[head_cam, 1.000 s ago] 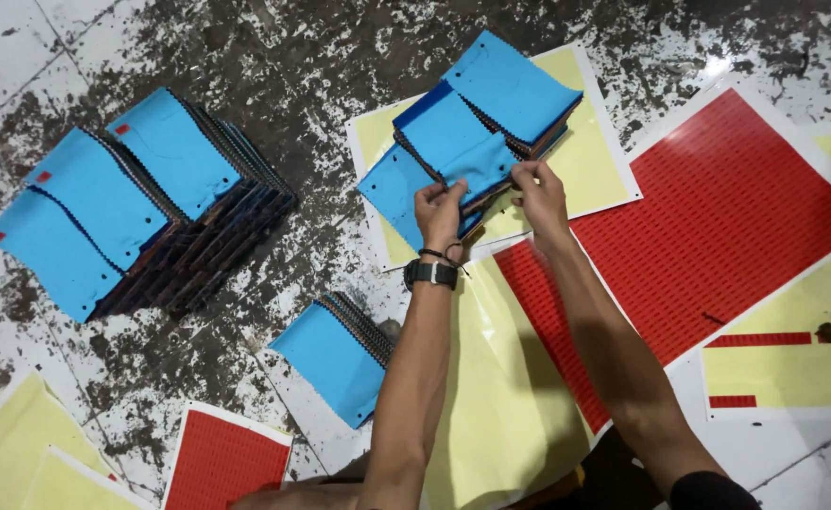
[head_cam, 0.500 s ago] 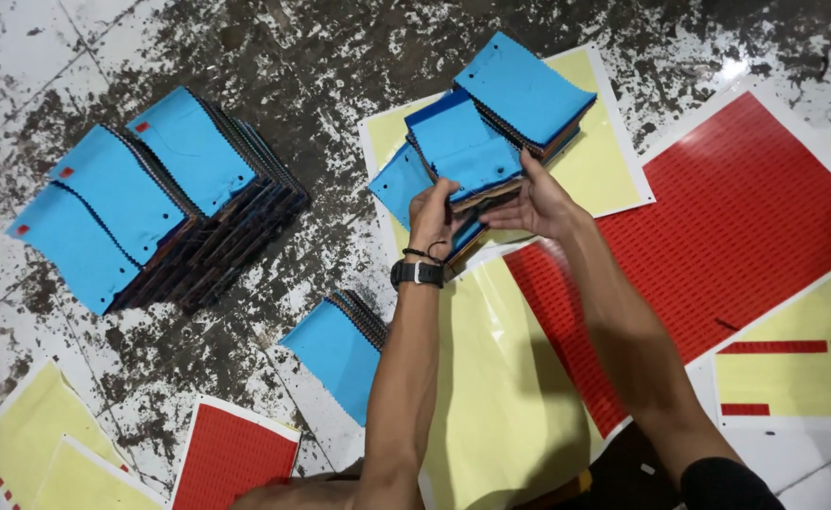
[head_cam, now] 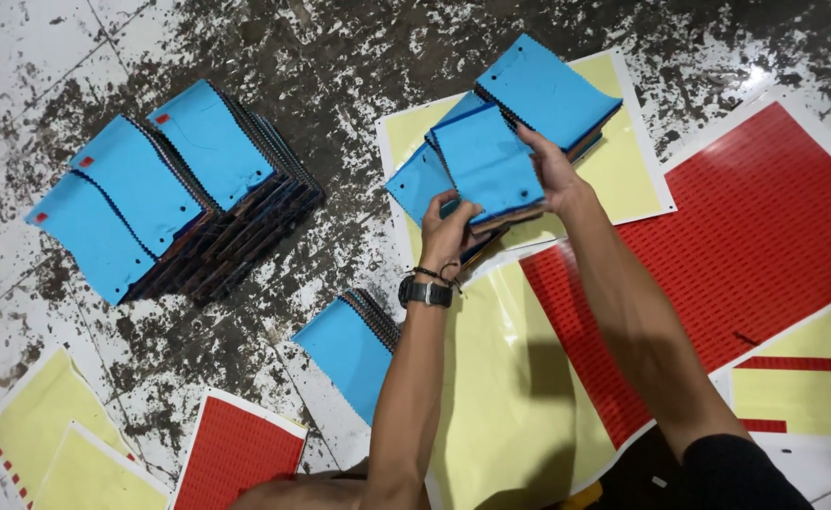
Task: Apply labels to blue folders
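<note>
Both of my hands hold one stack of blue fabric swatches (head_cam: pixel 488 168) lifted a little above a yellow sheet (head_cam: pixel 623 165). My left hand (head_cam: pixel 446 233), with a black watch on its wrist, grips the stack's near edge. My right hand (head_cam: pixel 553 170) grips its right side. Another blue swatch stack (head_cam: pixel 548 90) lies just beyond on the same sheet, and a third blue stack (head_cam: pixel 415 184) lies partly under the held one.
Three overlapping blue swatch stacks (head_cam: pixel 155 189) lie on the stained tile floor at the left. A small blue stack (head_cam: pixel 351 351) rests near my left forearm. Red sticker sheets (head_cam: pixel 765 227), (head_cam: pixel 231 453) and yellow sheets (head_cam: pixel 66 444), (head_cam: pixel 505 397) lie around me.
My hands have closed around the middle blue stack and raised it slightly off the yellow sheet. The view has shifted a little to the right.
</note>
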